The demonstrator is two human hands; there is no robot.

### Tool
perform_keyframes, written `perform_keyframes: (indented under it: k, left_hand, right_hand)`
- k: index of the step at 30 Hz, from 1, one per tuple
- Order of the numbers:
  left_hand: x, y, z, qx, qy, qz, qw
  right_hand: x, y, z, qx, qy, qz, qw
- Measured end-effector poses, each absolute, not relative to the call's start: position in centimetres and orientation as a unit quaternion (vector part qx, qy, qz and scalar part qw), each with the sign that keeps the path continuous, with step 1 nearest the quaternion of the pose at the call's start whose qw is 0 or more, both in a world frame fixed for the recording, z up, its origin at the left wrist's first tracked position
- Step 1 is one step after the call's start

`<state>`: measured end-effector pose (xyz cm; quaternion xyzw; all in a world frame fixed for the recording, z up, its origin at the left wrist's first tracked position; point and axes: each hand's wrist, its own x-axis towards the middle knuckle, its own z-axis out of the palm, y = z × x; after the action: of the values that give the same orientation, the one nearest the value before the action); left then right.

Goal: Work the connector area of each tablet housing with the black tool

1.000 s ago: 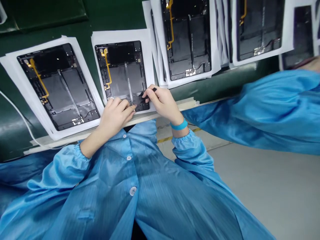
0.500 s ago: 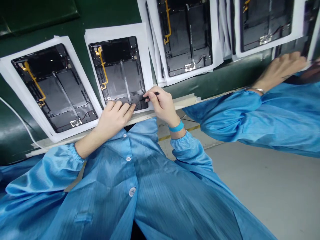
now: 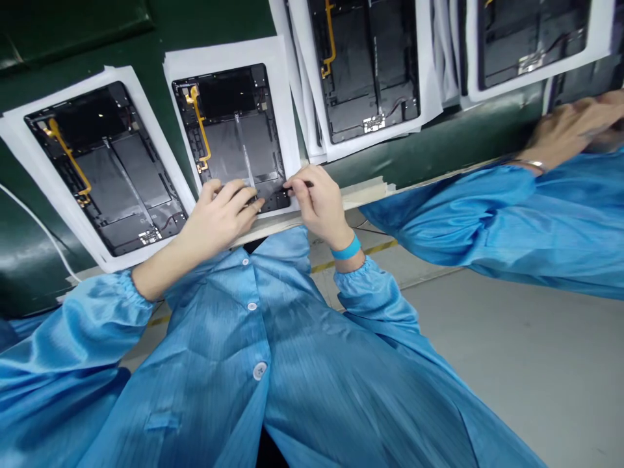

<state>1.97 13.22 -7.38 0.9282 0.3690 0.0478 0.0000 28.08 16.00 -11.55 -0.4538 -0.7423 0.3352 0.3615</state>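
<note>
A tablet housing point(image 3: 224, 146) lies back-down on a white sheet in front of me, its insides showing a yellow flex cable point(image 3: 201, 127) and a silvery strip down the middle. My left hand point(image 3: 221, 214) rests over its near edge, fingers apart and bent, the tips touching the lower part. What lies beneath those fingers is hidden. At the near right corner, my right hand point(image 3: 319, 205) pinches a thin dark tool point(image 3: 308, 184) whose point reaches into the housing; its exact kind is too small to tell.
Another open tablet housing point(image 3: 104, 169) on white paper lies to the left, near a white cable point(image 3: 39, 224). More housings point(image 3: 365, 71) on stacked sheets stand to the right. A co-worker's hand point(image 3: 565, 130) and blue sleeve are at far right. The green bench's taped edge point(image 3: 365, 194) runs nearby.
My left hand has drawn slightly back and left, its fingers more bent. The right hand keeps its pinch at the corner. The co-worker's hand has shifted right.
</note>
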Motion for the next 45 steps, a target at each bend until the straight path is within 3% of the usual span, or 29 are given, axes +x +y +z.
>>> perform_keyframes:
  k: [7, 16, 21, 45]
  left_hand:
    - [0.0, 15.5, -5.8, 0.936, 0.323, 0.003, 0.136]
    - [0.9, 17.4, -4.1, 0.905, 0.332, -0.070, 0.256]
    - [1.7, 18.0, -3.9, 0.880, 0.344, -0.046, 0.323]
    - [1.0, 16.5, -5.1, 0.885, 0.379, -0.022, 0.269]
  right_hand:
    - [26.1, 14.0, -11.4, -0.462, -0.655, 0.443, 0.401]
    - [26.2, 13.9, -12.8, -0.444, -0.694, 0.399, 0.402]
    - [26.4, 13.8, -13.3, -0.438, -0.709, 0.389, 0.394]
    - [26.7, 13.6, -14.3, -0.449, -0.695, 0.374, 0.418]
